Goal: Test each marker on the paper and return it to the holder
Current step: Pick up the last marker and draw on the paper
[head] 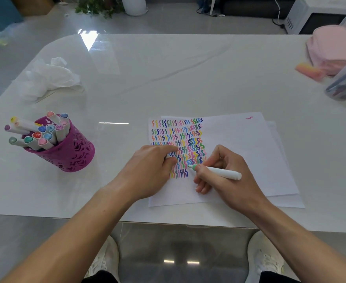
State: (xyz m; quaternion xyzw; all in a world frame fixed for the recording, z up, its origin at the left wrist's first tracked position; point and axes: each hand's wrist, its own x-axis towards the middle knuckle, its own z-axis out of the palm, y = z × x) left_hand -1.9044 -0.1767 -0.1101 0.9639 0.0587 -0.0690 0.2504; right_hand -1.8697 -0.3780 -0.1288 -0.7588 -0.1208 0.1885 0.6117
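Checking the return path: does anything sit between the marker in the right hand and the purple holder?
Only the left hand, resting on the paper, lies between the marker and the holder.

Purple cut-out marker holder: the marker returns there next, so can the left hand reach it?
Probably yes: bare white table lies between the left hand, on the squiggle-covered white paper, and the purple cut-out marker holder.

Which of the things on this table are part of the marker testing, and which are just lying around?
In use: marker in the right hand, scribbled paper under the left hand, purple holder with its markers.
Lying about: crumpled white wrap, pink pouch, pink-orange block, clear pen case.
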